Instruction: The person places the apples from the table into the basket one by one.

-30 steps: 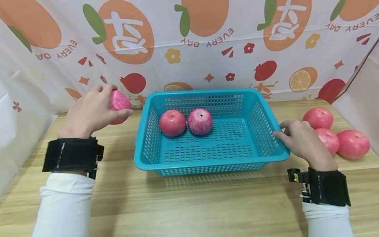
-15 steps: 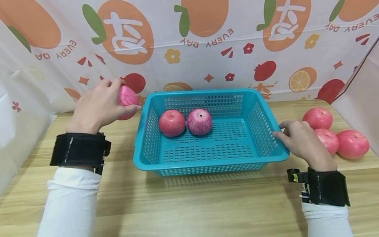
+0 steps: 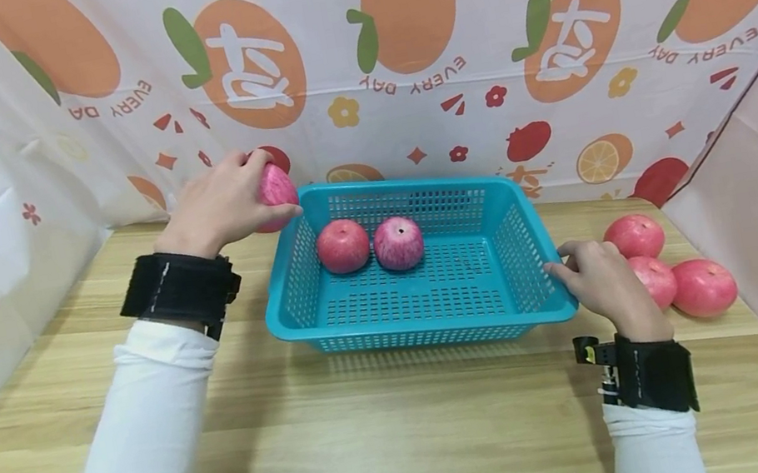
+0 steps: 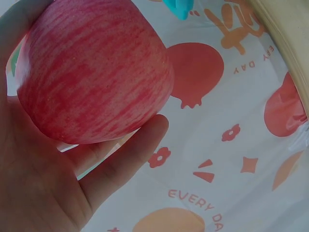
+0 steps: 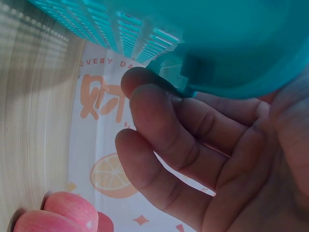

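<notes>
A pink-red apple (image 4: 96, 72) is held in my left hand (image 3: 219, 205), its fingers and thumb curled round the fruit. In the head view that hand is raised over the back left corner of a turquoise plastic basket (image 3: 411, 334). Inside the basket, towards the left, a red apple (image 3: 343, 246) and a darker striped apple (image 3: 399, 244) sit side by side. My right hand (image 3: 603, 281) grips the basket's right rim, thumb on top. From the right wrist view, its curled fingers (image 5: 159, 121) show beneath the turquoise rim (image 5: 241, 92).
Several pink apples (image 3: 703, 287) lie clustered on the wooden table (image 3: 400, 444), right of the right hand. A white fruit-print sheet (image 3: 330, 42) hangs behind the basket, and pale sheets close off both sides.
My left hand has moved right with the apple, from left of the basket to above its back left corner. The right hand and the basket have stayed put.
</notes>
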`<state>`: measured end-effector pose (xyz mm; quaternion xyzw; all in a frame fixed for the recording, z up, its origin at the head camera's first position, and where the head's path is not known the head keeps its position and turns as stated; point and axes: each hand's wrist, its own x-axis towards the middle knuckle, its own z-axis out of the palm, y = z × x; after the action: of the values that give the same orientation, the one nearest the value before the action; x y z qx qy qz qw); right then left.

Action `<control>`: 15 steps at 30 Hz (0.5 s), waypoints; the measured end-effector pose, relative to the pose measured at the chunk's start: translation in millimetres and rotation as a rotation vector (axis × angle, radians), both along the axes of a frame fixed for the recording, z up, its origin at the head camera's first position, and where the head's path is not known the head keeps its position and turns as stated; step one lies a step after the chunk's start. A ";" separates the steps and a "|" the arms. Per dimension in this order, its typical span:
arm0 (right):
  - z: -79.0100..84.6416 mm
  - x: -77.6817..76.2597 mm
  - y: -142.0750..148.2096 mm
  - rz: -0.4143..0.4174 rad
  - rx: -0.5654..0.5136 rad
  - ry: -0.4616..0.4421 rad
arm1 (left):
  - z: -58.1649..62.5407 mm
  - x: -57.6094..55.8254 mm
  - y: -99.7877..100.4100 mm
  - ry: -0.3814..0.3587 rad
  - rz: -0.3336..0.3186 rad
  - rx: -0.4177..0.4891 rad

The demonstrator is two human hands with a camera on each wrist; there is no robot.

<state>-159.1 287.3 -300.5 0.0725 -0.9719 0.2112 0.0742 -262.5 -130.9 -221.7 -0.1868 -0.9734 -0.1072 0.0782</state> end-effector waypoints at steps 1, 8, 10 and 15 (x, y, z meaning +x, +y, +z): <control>0.2 0.1 -0.1 0.001 -0.001 -0.002 | 0.2 -0.3 0.9 0.001 -0.004 0.003; 1.6 0.5 -0.1 -0.002 -0.014 -0.016 | 0.9 -3.4 10.7 0.014 -0.038 0.015; 1.6 0.6 -0.2 -0.004 -0.015 -0.020 | 0.9 -3.9 14.8 0.015 -0.046 0.001; 1.8 0.6 -0.6 -0.005 -0.013 -0.022 | 0.8 -3.9 22.8 0.018 -0.053 -0.017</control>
<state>-158.5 286.7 -298.7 0.0673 -0.9715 0.2180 0.0646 -266.4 -108.1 -220.9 -0.2143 -0.9682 -0.0994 0.0826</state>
